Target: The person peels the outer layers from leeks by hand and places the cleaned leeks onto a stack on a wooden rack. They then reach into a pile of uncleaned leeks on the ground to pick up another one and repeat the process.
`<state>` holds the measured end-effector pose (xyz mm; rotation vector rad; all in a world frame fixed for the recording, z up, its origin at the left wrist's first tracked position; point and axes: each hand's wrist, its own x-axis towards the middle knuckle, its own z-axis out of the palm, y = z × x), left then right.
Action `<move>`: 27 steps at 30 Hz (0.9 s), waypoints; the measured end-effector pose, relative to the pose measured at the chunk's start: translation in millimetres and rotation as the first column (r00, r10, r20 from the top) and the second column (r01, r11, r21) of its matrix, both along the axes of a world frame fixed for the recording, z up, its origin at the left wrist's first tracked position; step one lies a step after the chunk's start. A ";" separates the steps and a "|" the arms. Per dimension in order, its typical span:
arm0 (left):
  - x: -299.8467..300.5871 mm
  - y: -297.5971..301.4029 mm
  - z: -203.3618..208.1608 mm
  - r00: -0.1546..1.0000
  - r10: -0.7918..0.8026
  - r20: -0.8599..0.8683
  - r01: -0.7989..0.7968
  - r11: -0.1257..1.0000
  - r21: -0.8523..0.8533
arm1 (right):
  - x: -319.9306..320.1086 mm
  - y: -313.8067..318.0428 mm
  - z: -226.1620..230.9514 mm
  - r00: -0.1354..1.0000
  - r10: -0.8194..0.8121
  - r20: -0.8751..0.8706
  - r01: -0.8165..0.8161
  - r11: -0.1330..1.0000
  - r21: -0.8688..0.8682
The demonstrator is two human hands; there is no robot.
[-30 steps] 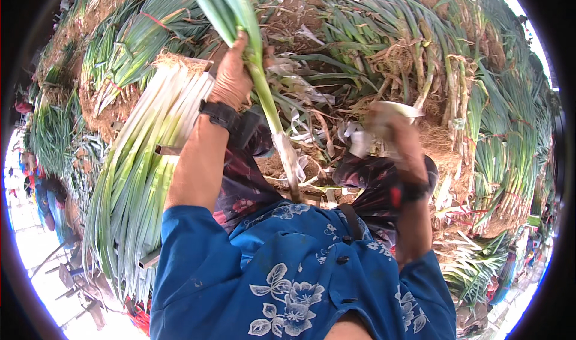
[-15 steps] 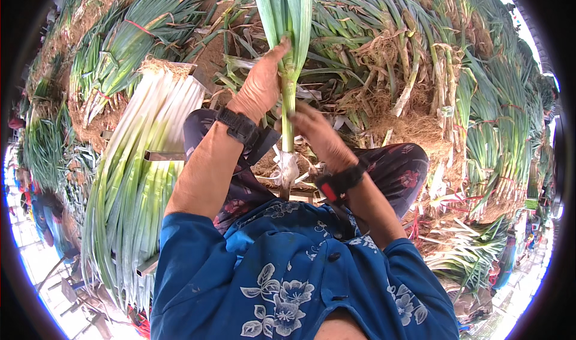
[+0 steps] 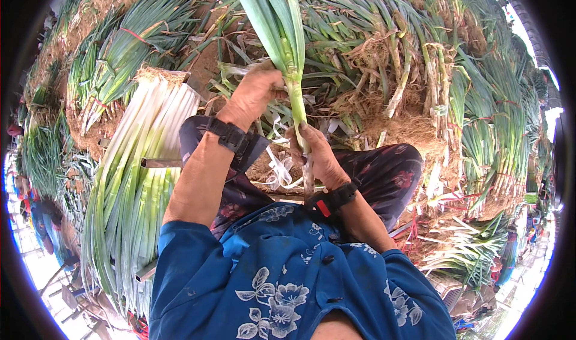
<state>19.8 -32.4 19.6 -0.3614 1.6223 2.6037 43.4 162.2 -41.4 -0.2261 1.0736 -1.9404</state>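
A long leek (image 3: 296,100) stands between my arms, its broad green leaves leaning up and to the left. My right hand (image 3: 317,155) is wrapped round its lower pale shaft, above the root end. Beside the upper stalk, where the leaves fork, my left hand (image 3: 257,93) is closed with curled fingers; what they pinch is hidden. Thin white peelings (image 3: 281,171) dangle or lie below, between my knees. To my left a stack of cleaned leeks (image 3: 141,124), white ends away from me, rests on a metal frame (image 3: 161,163).
Tied leek bundles (image 3: 132,40) lie at the far left. A heap of uncleaned leeks (image 3: 366,34) with dry leaves and matted roots spreads ahead of me. More bundles (image 3: 498,142) line the right, with smaller leeks (image 3: 462,247) nearer me.
My left hand has moved down off the leaves and curled. My right hand has moved lower and closed round the shaft. The leek's top tilts further left, and white peelings show below.
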 end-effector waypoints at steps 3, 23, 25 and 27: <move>-1.4 -2.7 12.6 0.999 0.027 -0.041 -0.022 0.992 0.126 | -3.6 8.5 9.2 0.996 0.085 0.034 -0.083 0.994 -0.071; -16.4 23.7 -3.8 0.998 0.068 0.017 -0.068 0.998 -0.019 | -73.4 -20.7 62.9 0.875 -0.167 -0.455 0.208 0.977 0.042; -14.3 17.0 -3.2 0.993 0.113 0.035 -0.110 0.991 -0.078 | -67.6 -23.5 53.9 0.789 -0.162 -0.593 0.205 0.979 0.005; -15.1 13.8 -6.7 0.976 0.192 0.108 -0.180 0.978 -0.109 | -62.2 -24.5 50.8 0.728 -0.170 -0.664 0.266 0.963 0.046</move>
